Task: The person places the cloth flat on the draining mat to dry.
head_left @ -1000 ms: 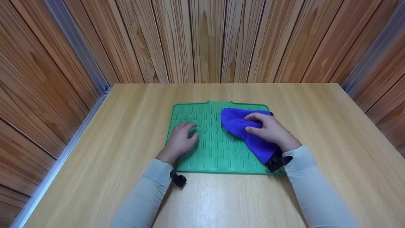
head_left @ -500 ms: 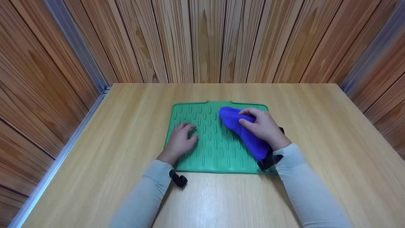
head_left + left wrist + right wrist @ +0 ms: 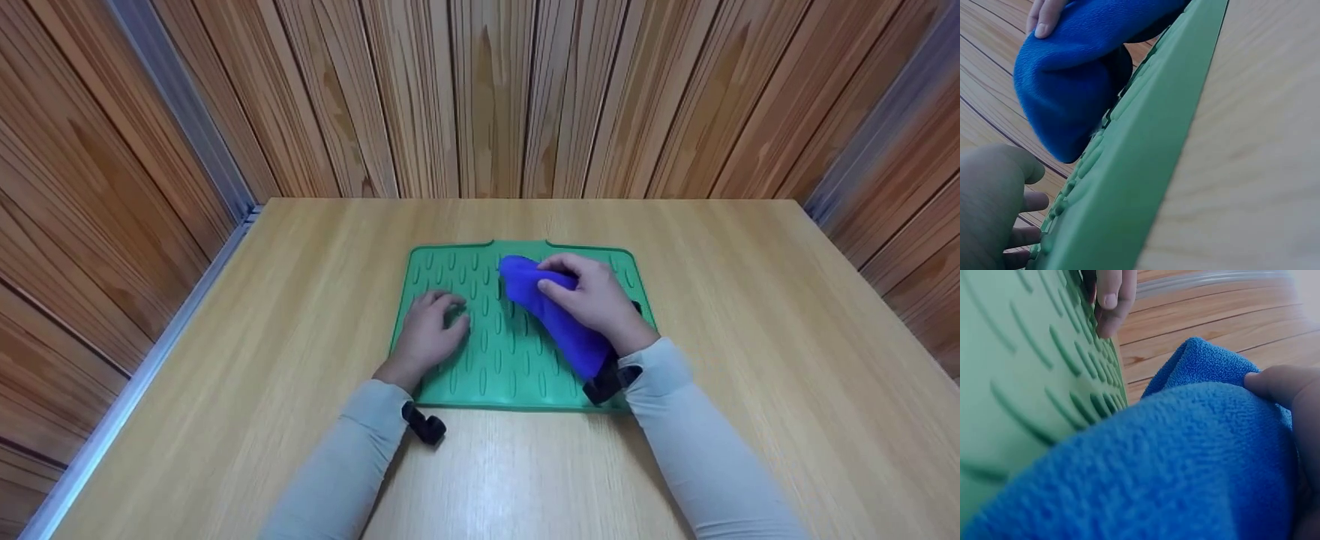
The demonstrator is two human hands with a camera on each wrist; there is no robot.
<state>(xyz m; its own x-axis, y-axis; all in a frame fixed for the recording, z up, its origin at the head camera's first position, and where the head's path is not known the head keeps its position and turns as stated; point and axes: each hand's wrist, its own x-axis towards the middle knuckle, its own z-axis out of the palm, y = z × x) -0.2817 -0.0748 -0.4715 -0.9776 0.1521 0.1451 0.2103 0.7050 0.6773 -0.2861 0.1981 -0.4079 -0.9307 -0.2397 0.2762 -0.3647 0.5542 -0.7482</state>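
In the head view, a green mat (image 3: 491,379) with raised oval ridges lies on the table. My right hand (image 3: 596,304) grips a fuzzy blue cloth (image 3: 571,337) between thumb and fingers, over the mat's right half. Folds of that cloth (image 3: 1157,461) fill much of the right wrist view. My left hand (image 3: 426,330) rests at the mat's left side, its fingers loosely bent and its fingertips at the ridged surface. From the left wrist, the cloth (image 3: 1072,79) shows bunched and hanging by the mat, apart from my left hand.
The wooden table (image 3: 315,300) extends around the mat on all sides. Wood-plank walls (image 3: 487,97) stand behind and at both sides, with metal strips (image 3: 184,105) at the corners. A black strap with a small device (image 3: 425,424) sits on each wrist.
My right hand has moved left across the mat, carrying the cloth with it, and the mat's right edge shows again. The left hand has stayed in nearly the same place.
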